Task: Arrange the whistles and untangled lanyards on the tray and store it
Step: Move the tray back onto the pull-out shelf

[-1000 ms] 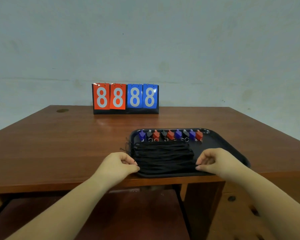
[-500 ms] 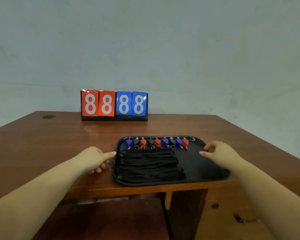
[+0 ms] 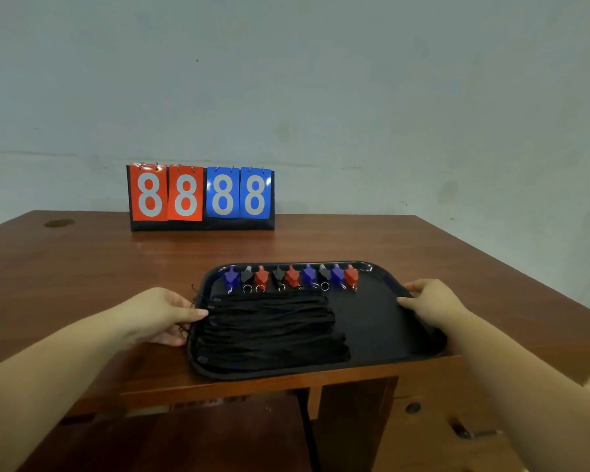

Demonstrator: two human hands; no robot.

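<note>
Head view. Black tray sits at the near edge of the brown wooden bench, slightly right of centre. Along the tray's far rim, a row of nine whistles: purple, black and red, side by side, several with small metal rings toward the viewer. Nearer, the black lanyards lie in a flat bundle across the tray's left and middle part, ends overhanging the left rim a little.

Left hand: on the tray's left rim, thumb over the edge by the lanyard ends, fingers curled beneath.

Right hand: closed around the tray's right rim, thumb on top.

Behind, well apart from the tray, a flip scoreboard stands upright, two red and two blue cards, all showing 8.
</note>
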